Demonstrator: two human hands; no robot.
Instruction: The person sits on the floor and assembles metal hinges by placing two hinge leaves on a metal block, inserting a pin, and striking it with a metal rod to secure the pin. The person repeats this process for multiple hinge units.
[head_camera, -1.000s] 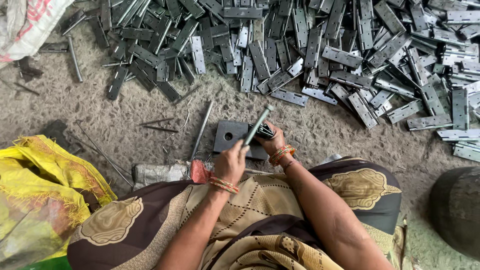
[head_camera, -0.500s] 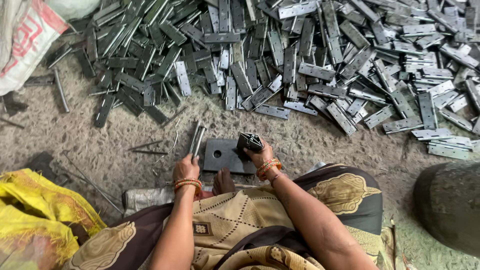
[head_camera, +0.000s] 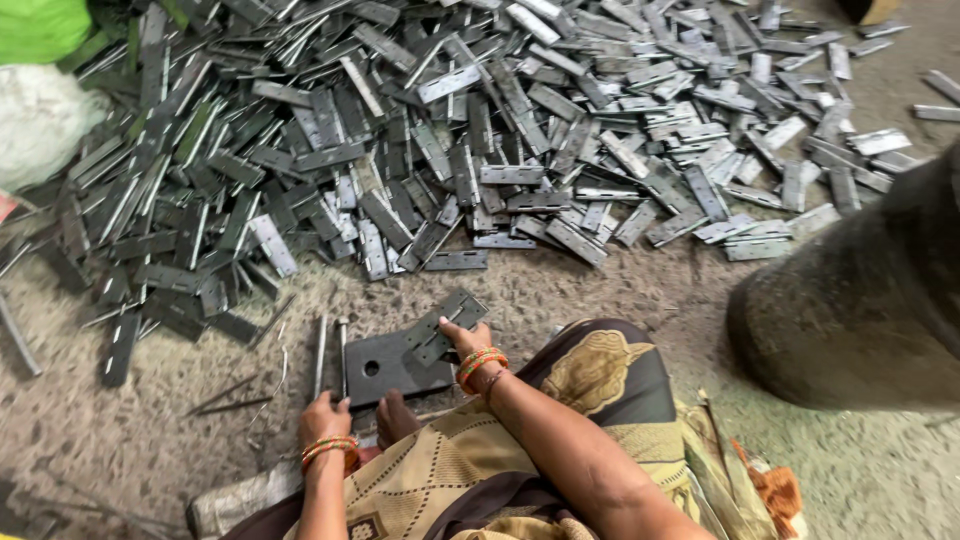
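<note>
Hinges, hundreds of them, lie heaped grey across the far side of the floor (head_camera: 150, 440), spilling from the far left corner to the far right edge; that heap of metal hinges (head_camera: 480, 150) fills most of the head view. A person sits on the ground at the near edge, patterned cloth over the knees, one bare foot (head_camera: 395, 415) resting against a dark flat steel block (head_camera: 385, 368) with a hole in it.

The right hand (head_camera: 465, 345), bangles at the wrist, is closed on one hinge (head_camera: 447, 320), pinching its near end and laying it across the block's far right corner. The left hand (head_camera: 325, 418) sits at the block's near left corner, fingers curled down beside two thin metal pins (head_camera: 330, 350) lying just left of the block; whether it grips one I cannot tell. More loose pins are scattered further left.

By my reading, the hinge is being seated on the block for a pin. The next move would call for lining the knuckles up steady and feeding a pin straight in.

A green sack (head_camera: 40, 28) and a white sack (head_camera: 40, 125) sit at the far left; a dark rounded bulk (head_camera: 860, 310) crowds the right edge.
</note>
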